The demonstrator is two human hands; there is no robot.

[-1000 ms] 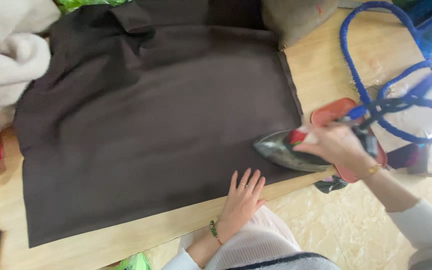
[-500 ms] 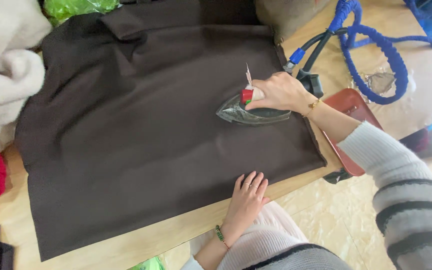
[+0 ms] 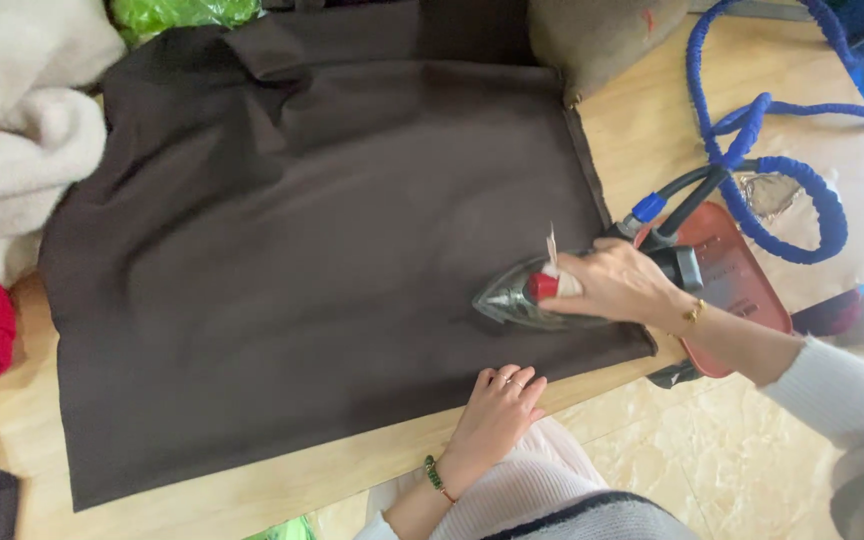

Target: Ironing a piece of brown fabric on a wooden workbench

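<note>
Few items of this kind. A small white tag, narrow and upright, sticks up just above the iron's red knob, right of centre. Green crinkled plastic bag at the top edge, left of centre, partly cut off. Another scrap of green plastic at the bottom edge. No signs or screens in view.

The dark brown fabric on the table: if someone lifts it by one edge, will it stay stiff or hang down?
The dark brown fabric would probably droop: it lies flat with soft folds near its top. It likely slides easily, which may be why the left hand presses its edge while the right hand holds the iron.
</note>
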